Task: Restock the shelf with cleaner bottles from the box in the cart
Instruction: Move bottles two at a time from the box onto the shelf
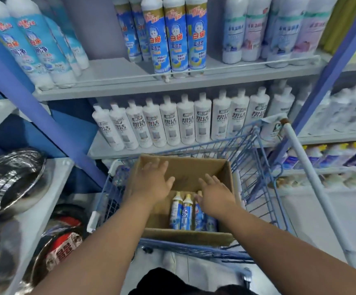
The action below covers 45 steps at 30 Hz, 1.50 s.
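Observation:
A brown cardboard box (226,175) sits open in a blue wire cart (256,158). Several blue-and-white cleaner bottles (181,211) lie in the box's near half; the far half is bare cardboard. My left hand (149,184) hovers over the box's left side with fingers spread, holding nothing. My right hand (215,195) is open above the rightmost bottles, partly hiding them; whether it touches them I cannot tell. Matching blue-label bottles (177,39) stand in a row on the upper shelf (113,71), which has bare room to their left.
White bottles (185,122) fill the lower shelf behind the cart. Pale bottles (279,30) stand upper right, light-blue ones (30,45) upper left. Steel bowls (11,179) rest on a rack at left. The cart's handle bar (313,184) runs down the right.

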Available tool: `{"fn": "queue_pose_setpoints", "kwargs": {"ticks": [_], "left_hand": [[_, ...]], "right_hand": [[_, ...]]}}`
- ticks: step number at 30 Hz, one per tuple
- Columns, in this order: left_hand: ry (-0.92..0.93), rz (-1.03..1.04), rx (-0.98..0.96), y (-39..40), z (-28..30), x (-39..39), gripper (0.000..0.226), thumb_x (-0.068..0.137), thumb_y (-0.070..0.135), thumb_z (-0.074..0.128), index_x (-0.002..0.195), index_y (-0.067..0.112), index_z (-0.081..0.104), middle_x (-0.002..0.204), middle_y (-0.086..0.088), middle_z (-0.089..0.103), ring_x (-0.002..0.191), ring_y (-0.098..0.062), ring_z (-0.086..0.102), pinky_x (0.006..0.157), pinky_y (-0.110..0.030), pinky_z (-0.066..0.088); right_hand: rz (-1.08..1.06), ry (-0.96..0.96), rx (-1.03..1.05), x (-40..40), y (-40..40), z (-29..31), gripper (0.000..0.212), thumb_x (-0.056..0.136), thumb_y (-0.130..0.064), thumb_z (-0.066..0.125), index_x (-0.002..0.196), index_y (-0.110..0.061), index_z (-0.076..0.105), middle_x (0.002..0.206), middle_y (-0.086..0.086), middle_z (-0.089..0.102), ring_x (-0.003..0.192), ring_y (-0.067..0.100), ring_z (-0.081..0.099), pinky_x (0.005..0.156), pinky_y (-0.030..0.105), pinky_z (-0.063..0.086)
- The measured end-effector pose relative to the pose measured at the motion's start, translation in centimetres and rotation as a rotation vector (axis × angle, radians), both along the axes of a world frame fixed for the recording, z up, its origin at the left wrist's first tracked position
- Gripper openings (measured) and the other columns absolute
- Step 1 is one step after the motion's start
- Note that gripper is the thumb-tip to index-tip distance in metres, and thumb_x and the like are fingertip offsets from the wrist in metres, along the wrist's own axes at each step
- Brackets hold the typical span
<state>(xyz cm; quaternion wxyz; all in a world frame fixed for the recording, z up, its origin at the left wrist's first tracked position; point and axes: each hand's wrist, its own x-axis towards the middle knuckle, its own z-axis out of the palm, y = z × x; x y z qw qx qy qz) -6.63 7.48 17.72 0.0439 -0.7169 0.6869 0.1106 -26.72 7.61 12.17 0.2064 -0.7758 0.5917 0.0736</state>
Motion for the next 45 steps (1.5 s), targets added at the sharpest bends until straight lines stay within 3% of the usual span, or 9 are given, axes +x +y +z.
{"fn": "queue_pose_setpoints", "kwargs": {"ticks": [7, 12, 18, 24, 30, 35, 37, 41, 45], "left_hand": [[0.038, 0.01, 0.128, -1.5, -4.8, 1.7, 0.066, 0.101, 0.057, 0.037, 0.16, 0.033, 0.018, 0.168, 0.001, 0.013, 0.153, -0.024, 0.017, 0.121, -0.043, 0.022], [0.131, 0.004, 0.282, -3.4, -9.1, 4.1, 0.064, 0.102, 0.055, 0.035, 0.16, 0.032, 0.018, 0.169, 0.0, 0.01, 0.154, -0.028, 0.013, 0.122, -0.044, 0.024], [0.184, -0.002, 0.416, -6.0, -15.7, 5.4, 0.061, 0.1, 0.05, 0.043, 0.156, 0.031, 0.029, 0.164, -0.002, 0.026, 0.149, -0.026, 0.028, 0.118, -0.043, 0.028], [0.183, 0.061, 0.553, -6.6, -22.7, 4.8, 0.063, 0.094, 0.058, 0.042, 0.149, 0.027, 0.039, 0.151, -0.005, 0.045, 0.137, -0.029, 0.043, 0.113, -0.045, 0.036], [0.18, 0.205, 0.631, -7.3, -30.6, 2.4, 0.056, 0.092, 0.056, 0.048, 0.143, 0.031, 0.044, 0.132, -0.003, 0.056, 0.116, -0.027, 0.056, 0.097, -0.041, 0.047], [0.466, 0.556, 0.648, -7.2, -37.0, 1.6, 0.045, 0.092, 0.041, 0.065, 0.133, 0.025, 0.057, 0.126, -0.003, 0.066, 0.11, -0.023, 0.065, 0.092, -0.037, 0.053], [0.509, 0.659, 0.666, -6.8, -39.1, 1.6, 0.043, 0.095, 0.035, 0.066, 0.134, 0.02, 0.057, 0.128, -0.006, 0.064, 0.113, -0.025, 0.064, 0.094, -0.039, 0.053], [0.598, 0.789, 0.642, -6.2, -42.4, 1.5, 0.053, 0.086, 0.028, 0.078, 0.131, 0.014, 0.054, 0.126, -0.005, 0.064, 0.112, -0.026, 0.064, 0.092, -0.037, 0.053], [0.644, 0.854, 0.591, -6.6, -44.1, 1.1, 0.065, 0.073, 0.022, 0.089, 0.124, 0.015, 0.049, 0.121, -0.005, 0.062, 0.109, -0.027, 0.064, 0.08, -0.032, 0.048]], "right_hand": [[-0.081, -0.003, 0.138, 1.9, -1.6, -4.3, 0.068, 0.103, -0.049, 0.038, 0.158, -0.017, 0.018, 0.166, 0.009, 0.011, 0.153, 0.028, 0.012, 0.121, 0.042, 0.023], [-0.165, 0.034, 0.226, 4.1, -3.0, -6.1, 0.064, 0.101, -0.047, 0.044, 0.154, -0.019, 0.024, 0.164, 0.006, 0.019, 0.149, 0.026, 0.023, 0.112, 0.043, 0.037], [-0.291, 0.06, 0.409, 6.7, -4.2, -11.0, 0.064, 0.102, -0.045, 0.04, 0.157, -0.019, 0.021, 0.163, 0.007, 0.021, 0.146, 0.028, 0.029, 0.111, 0.043, 0.037], [-0.384, 0.032, 0.51, 7.5, -4.6, -17.0, 0.055, 0.101, -0.046, 0.043, 0.146, -0.015, 0.037, 0.147, 0.009, 0.041, 0.132, 0.029, 0.046, 0.105, 0.041, 0.044], [-0.398, -0.016, 0.576, 7.9, -6.7, -24.0, 0.048, 0.096, -0.049, 0.05, 0.134, -0.019, 0.047, 0.131, 0.009, 0.053, 0.119, 0.031, 0.054, 0.098, 0.045, 0.048], [-0.422, -0.087, 0.656, 8.4, -7.5, -29.9, 0.048, 0.101, -0.033, 0.052, 0.142, -0.01, 0.042, 0.142, 0.011, 0.048, 0.128, 0.031, 0.049, 0.101, 0.034, 0.041], [-0.411, -0.116, 0.636, 8.5, -7.2, -32.0, 0.046, 0.098, -0.028, 0.058, 0.137, -0.009, 0.043, 0.138, 0.013, 0.051, 0.122, 0.03, 0.054, 0.097, 0.035, 0.045], [-0.595, -0.176, 0.628, 9.4, -6.7, -35.5, 0.045, 0.096, -0.021, 0.059, 0.135, -0.007, 0.04, 0.13, 0.014, 0.057, 0.116, 0.03, 0.06, 0.095, 0.039, 0.051], [-0.749, -0.147, 0.599, 10.5, -7.2, -37.4, 0.04, 0.096, -0.023, 0.062, 0.129, -0.008, 0.045, 0.125, 0.012, 0.059, 0.116, 0.03, 0.06, 0.091, 0.039, 0.05]]}}
